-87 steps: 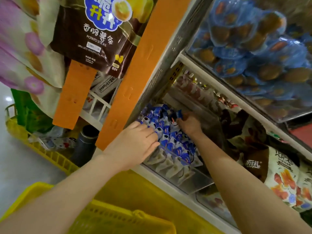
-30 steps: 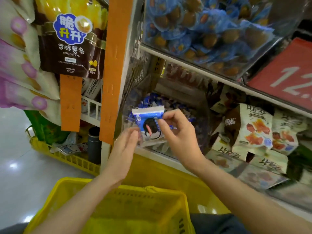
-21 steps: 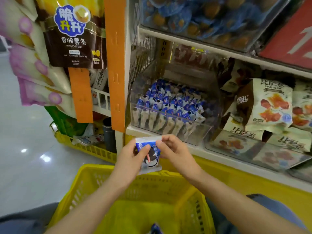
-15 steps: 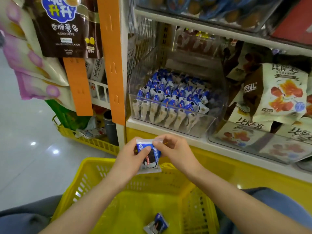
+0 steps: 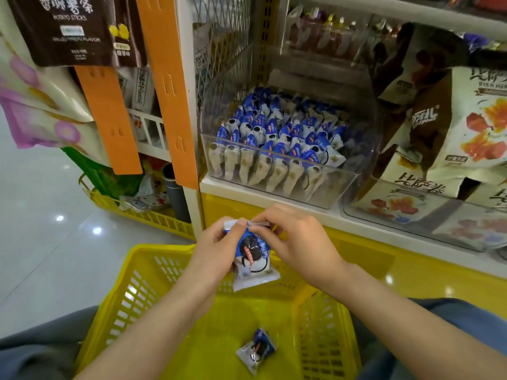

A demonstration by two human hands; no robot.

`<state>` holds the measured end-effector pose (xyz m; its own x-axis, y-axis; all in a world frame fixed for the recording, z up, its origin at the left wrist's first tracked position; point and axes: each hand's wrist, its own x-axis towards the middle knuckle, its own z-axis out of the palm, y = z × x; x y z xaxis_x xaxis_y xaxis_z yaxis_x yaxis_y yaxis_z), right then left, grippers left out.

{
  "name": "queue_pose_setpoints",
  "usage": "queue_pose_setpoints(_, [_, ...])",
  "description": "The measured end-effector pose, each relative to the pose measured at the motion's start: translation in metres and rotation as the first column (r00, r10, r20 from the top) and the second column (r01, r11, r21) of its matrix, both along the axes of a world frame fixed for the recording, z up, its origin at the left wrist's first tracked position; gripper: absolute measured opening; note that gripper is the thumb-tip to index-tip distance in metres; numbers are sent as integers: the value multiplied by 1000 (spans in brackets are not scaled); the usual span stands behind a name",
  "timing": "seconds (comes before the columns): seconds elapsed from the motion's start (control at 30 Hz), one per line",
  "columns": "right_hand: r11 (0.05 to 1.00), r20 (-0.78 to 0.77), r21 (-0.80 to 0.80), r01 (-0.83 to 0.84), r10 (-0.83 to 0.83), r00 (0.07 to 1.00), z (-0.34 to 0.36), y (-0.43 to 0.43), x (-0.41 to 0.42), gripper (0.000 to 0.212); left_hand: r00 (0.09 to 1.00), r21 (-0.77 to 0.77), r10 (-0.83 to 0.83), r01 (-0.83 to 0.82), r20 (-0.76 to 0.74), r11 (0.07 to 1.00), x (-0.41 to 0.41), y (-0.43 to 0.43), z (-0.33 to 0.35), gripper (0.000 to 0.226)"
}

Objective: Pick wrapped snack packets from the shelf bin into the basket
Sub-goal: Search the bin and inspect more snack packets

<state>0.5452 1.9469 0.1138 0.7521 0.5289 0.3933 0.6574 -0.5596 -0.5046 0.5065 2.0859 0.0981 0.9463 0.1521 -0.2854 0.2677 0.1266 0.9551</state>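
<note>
A blue and white wrapped snack packet hangs over the far rim of the yellow basket. My left hand and my right hand both pinch its top edge. Another packet of the same kind lies on the basket floor. On the shelf just above, a clear plastic bin is packed with several rows of these packets.
Larger snack bags fill the bins to the right of the clear bin. Orange hanging strips with potato stick bags hang at the left. A second yellow basket stands on the shiny floor at the left.
Both hands drew one packet out of the bin and lowered it to just above the basket. The view tilted down, showing the packet on the basket floor.
</note>
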Motion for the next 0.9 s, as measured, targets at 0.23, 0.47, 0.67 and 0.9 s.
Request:
queue_pose_setpoints(0.23, [810, -519, 410, 419, -171, 838, -3, 3, 7, 16, 996, 5, -86, 86, -10, 996, -6, 2, 2, 34])
queue_pose_setpoints(0.47, [882, -821, 209, 422, -76, 566, -8, 4, 8, 32, 980, 94, 175, -183, 90, 978, -4, 14, -4, 6])
queue_pose_setpoints(0.67, [973, -541, -198, 114, -206, 815, -19, 1, -3, 62, 950, 407, 103, -223, 296, 886, -3, 24, -8, 19])
queue_pose_setpoints(0.9, [995, -358, 89, 54, -18, 934, -12, 9, -6, 18, 897, 684, -222, -114, 383, 721, -12, 17, -6, 14])
